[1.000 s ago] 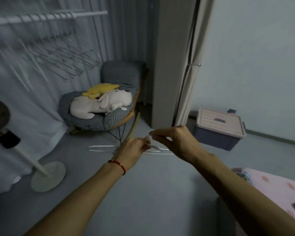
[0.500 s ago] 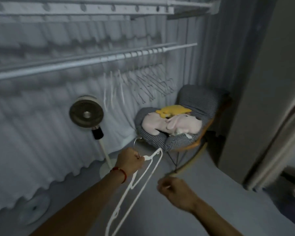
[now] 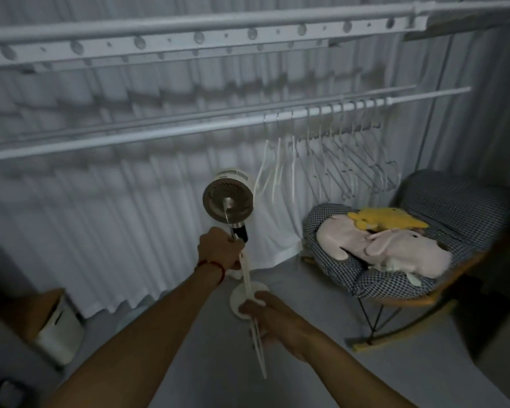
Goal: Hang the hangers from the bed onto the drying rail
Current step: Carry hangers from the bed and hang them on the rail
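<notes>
Nearest, the right hand (image 3: pixel 273 320) pinches the lower body of a thin white hanger (image 3: pixel 252 307), which looks light, stiff and smooth, so probably slippery; just beyond, the left hand (image 3: pixel 220 248) curls its grip round the neck below the hook, likely the surest hold. Farther off, a rocking chair (image 3: pixel 442 254) cradles plush toys (image 3: pixel 386 245); beyond it, the drying rail (image 3: pixel 189 132) carries hung hangers (image 3: pixel 336 160).
</notes>
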A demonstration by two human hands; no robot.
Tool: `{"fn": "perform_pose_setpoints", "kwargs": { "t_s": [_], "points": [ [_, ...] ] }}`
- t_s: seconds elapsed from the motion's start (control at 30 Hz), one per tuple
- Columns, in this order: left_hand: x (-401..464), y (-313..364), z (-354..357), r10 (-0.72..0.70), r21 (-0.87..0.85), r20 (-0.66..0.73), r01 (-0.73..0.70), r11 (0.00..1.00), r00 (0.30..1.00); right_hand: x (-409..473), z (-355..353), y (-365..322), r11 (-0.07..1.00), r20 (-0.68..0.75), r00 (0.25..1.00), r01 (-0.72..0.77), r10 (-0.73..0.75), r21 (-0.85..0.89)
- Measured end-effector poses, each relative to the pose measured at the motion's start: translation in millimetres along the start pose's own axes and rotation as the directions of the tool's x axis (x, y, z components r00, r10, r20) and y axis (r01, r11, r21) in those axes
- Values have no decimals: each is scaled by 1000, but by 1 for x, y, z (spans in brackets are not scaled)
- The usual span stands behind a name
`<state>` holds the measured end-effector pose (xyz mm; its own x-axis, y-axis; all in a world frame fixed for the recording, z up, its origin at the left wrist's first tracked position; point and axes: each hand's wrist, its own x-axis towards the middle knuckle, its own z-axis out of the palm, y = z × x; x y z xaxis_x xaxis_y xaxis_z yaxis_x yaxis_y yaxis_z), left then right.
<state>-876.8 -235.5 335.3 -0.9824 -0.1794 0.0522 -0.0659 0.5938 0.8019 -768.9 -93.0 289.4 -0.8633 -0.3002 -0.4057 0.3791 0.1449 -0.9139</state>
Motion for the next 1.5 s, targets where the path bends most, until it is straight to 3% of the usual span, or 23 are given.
{"fn": "perform_pose_setpoints", "kwargs": {
  "t_s": [0.13,0.27,0.33,0.43,0.53,0.57,0.7,0.93,1.27,1.5],
  "points": [
    [49,23,-40,48,-108,-2,-48,993,999,47,-1,-54,995,-106,990,88,-93,-51],
    [111,33,-83,270,103,-162,-256,961,949,75,4,-118,985,-98,983,162,-157,50],
    [140,35,-102,431,188,-209,-397,899,878,80,8,-151,979,-133,973,197,-189,44],
    [182,37,-122,656,328,-241,-576,749,715,95,8,-187,970,-191,953,242,-236,9],
    [220,43,-134,814,453,-225,-682,574,536,112,1,-212,974,-278,934,226,-223,-20],
    [232,44,-135,841,514,-189,-679,524,507,118,-2,-217,976,-312,926,217,-211,-16],
    [271,46,-132,799,673,-33,-578,461,600,138,-20,-238,973,-378,902,231,-207,17],
    [294,46,-122,728,694,-12,-519,500,686,165,-42,-246,976,-408,890,219,-203,-9],
    [298,44,-118,748,697,-67,-505,509,661,170,-45,-248,975,-268,940,221,-211,7],
    [298,45,-119,746,698,-61,-506,507,663,174,-46,-242,986,-280,945,166,-166,-23]
  ]
}}
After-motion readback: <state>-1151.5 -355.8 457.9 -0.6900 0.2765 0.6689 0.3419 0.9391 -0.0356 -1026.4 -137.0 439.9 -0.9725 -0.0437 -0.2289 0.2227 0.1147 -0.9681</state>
